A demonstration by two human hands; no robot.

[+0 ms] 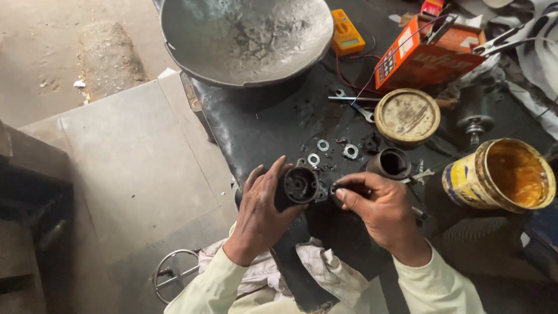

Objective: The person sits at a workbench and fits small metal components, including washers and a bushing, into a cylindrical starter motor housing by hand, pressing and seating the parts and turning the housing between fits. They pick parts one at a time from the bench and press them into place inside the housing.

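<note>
My left hand grips a black round motor housing, its open end facing up at me. My right hand pinches a small dark part right beside the housing's rim. Both hands hover over a black, greasy workbench. Several loose metal washers lie on the bench just beyond the housing. A dark cylindrical sleeve stands close to my right hand.
A big dented metal bowl sits at the back. An open tin of yellow grease stands at the right, its round lid behind. Spanners, a yellow meter and an orange box crowd the far bench. Concrete floor lies left.
</note>
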